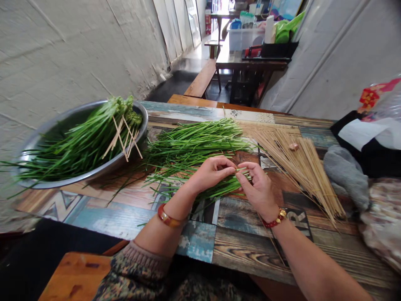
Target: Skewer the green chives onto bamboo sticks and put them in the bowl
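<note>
I see the left hand [216, 173] and right hand [258, 184], fingers pinching pale ends of green stalks [227, 188] midway between front and back edges of the counter [244, 242]. I judge the stalks light, bendy, easily bruised, best held there; a white wall [78, 50] stands past the wood-patterned counter's left edge.

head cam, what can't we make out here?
All head view:
- Pinched part of the green stalks: covered by fingers of the left hand and right hand.
- Floor of the metal bowl: mostly under heaped greens.
- Exact count of thin sticks: they overlap.
- Pale bulky item, lower right: blurred, cut off by right edge.
- Contents of the far plastic bin: too small, blurred.
</note>
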`<state>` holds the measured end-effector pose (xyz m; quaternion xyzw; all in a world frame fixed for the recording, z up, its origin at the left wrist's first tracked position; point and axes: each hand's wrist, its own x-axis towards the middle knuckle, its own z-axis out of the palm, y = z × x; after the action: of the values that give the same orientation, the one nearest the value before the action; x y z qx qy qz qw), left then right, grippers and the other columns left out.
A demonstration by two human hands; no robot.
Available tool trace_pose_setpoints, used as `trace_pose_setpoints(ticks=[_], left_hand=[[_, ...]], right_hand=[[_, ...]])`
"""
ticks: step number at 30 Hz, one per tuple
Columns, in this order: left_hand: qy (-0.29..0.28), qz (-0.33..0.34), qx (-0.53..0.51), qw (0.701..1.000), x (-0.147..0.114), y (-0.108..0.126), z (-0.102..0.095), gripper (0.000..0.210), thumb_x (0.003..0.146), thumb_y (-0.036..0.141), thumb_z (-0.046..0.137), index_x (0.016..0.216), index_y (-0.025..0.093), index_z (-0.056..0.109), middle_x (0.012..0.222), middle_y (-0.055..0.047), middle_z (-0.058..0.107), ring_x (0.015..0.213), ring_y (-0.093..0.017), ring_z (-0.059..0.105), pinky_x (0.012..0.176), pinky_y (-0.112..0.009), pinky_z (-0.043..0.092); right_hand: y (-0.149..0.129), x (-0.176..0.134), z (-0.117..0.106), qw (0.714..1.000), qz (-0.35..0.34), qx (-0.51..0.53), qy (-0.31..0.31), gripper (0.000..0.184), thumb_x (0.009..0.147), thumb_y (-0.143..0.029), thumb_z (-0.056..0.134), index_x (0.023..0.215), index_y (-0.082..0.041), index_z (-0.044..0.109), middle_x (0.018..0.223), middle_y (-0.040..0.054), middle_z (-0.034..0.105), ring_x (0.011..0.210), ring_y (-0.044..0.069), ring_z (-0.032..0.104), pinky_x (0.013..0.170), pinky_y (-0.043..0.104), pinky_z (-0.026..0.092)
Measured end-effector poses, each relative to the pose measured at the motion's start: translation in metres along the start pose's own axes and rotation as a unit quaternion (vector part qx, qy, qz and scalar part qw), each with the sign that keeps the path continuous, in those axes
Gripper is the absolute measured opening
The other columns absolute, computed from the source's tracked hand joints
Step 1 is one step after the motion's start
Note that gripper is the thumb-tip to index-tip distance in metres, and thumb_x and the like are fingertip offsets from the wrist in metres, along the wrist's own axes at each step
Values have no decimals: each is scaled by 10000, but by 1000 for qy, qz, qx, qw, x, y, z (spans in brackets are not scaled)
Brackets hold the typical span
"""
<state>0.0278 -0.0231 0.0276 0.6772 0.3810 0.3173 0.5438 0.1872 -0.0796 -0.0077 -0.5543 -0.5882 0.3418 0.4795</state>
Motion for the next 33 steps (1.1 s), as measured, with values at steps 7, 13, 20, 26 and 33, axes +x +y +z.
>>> trace_pose_setpoints(ticks=[7,13,20,26,33], left_hand=[[-3,-10,70,997,0,-6,4,205,801,249,547,743,90,663,688,-22,628,641,-101,524,622,-201,409],[-23,-16,106,994,0,-8,8,230,802,251,522,707,86,651,637,-9,590,595,-89,479,573,-192,381],[-60,-5,104,993,1,-8,4,240,804,258,523,689,96,656,637,-12,611,587,-91,504,557,-191,390],[151,52,276,948,8,-20,-23,205,830,235,523,852,133,700,819,-63,680,761,-150,593,725,-264,446],[144,68,517,841,9,-29,-31,195,855,215,512,880,182,703,895,-77,649,853,-201,536,794,-335,419]], right_hand=[[2,1,-2,999,6,-40,-14,236,875,-384,518,1040,-219,550,769,7,636,562,142,582,509,259,460],[5,3,0,993,-38,-113,10,179,889,-342,489,954,-196,570,825,36,651,724,173,606,640,281,445],[3,4,3,992,-33,-119,10,154,884,-321,488,888,-186,562,773,20,626,681,157,580,630,265,418],[4,4,2,996,7,-88,-19,177,887,-362,472,872,-200,541,687,0,603,559,135,559,509,236,389],[2,2,3,997,8,-79,-21,171,876,-366,481,872,-206,541,590,-23,572,490,135,547,477,236,389]])
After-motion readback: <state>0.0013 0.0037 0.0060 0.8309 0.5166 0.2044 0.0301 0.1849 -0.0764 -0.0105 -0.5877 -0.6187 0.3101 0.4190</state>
